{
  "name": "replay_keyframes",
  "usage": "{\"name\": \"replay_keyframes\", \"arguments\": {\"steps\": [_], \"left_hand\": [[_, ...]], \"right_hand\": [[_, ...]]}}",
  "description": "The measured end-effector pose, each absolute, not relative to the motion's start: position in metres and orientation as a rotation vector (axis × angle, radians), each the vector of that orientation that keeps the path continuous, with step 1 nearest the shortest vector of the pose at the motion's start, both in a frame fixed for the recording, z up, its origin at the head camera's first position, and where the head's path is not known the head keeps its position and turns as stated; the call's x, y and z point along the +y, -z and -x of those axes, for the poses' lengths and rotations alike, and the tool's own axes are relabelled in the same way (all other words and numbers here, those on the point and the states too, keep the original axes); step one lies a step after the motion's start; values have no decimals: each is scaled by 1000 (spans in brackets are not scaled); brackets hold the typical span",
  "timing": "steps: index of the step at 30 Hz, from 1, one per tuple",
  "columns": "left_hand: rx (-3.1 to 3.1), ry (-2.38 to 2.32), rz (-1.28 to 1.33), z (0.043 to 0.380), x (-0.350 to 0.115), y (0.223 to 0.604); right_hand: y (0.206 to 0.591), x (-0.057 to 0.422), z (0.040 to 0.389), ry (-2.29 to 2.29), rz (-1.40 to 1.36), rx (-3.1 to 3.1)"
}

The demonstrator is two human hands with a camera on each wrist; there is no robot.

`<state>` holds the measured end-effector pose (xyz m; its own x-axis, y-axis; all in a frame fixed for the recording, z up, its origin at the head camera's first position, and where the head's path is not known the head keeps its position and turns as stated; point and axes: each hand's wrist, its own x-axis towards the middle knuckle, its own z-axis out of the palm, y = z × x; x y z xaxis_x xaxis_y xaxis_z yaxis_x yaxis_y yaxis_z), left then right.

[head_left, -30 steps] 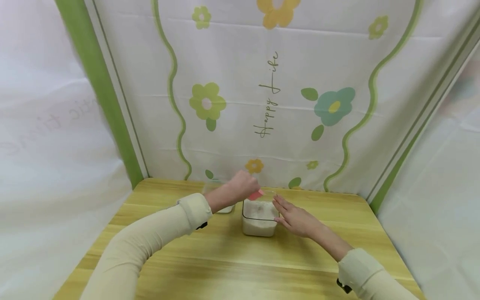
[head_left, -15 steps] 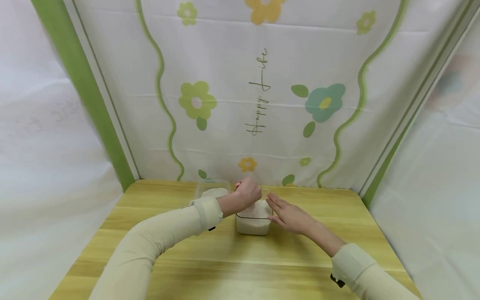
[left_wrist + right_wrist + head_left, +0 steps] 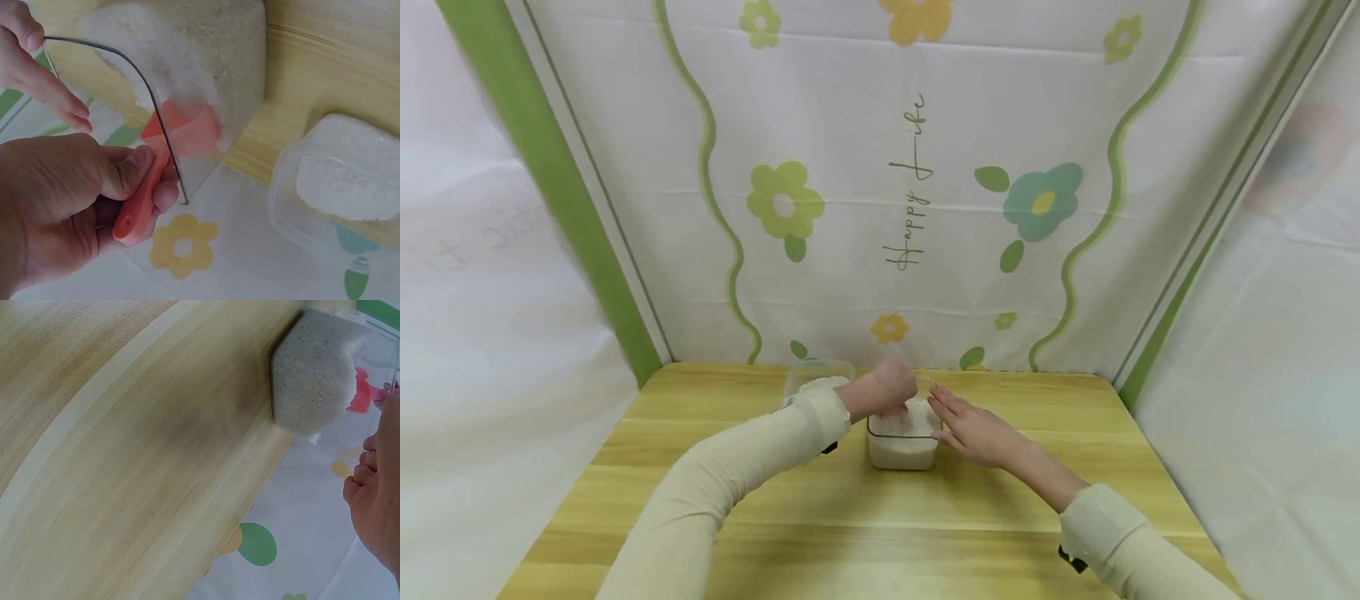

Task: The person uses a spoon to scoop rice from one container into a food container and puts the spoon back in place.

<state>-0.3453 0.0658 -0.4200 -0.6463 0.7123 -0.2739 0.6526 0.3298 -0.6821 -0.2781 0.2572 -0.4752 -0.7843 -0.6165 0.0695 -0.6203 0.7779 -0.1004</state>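
Observation:
My left hand [image 3: 886, 387] grips the handle of a coral-pink scoop [image 3: 195, 130], thumb on top, as the left wrist view shows. The scoop's bowl is inside a clear dark-rimmed container [image 3: 902, 457], against white grains that look like rice [image 3: 312, 372]. In the head view that hand mostly hides the scoop. Against the container's right side lies my right hand [image 3: 976, 432], its fingers straight and touching the rim and wall.
A second clear plastic container [image 3: 820, 372], also holding white grains [image 3: 350, 178], stands behind and left of the first. Both are near the back edge of the wooden table [image 3: 895, 533]. A flower-printed curtain [image 3: 842, 283] hangs directly behind.
My left hand has shifted over the dark-rimmed container, and the scoop has gone from above the rim down into it. My right hand stays at its side. The head view has shifted slightly.

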Motion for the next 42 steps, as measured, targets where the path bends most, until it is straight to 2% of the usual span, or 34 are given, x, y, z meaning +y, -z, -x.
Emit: {"name": "replay_keyframes", "arguments": {"steps": [13, 25, 36, 42], "left_hand": [[-2639, -1057, 1389, 358, 59, 415], [-3240, -514, 1397, 371, 38, 396], [-3293, 41, 1596, 377, 3, 402], [-3326, 431, 1611, 371, -13, 410]], "right_hand": [[475, 256, 281, -179, -1040, -2912], [477, 256, 281, -201, -1031, -2922], [478, 254, 281, -187, -1039, -2895], [478, 254, 278, -201, -1021, -2914]]}}
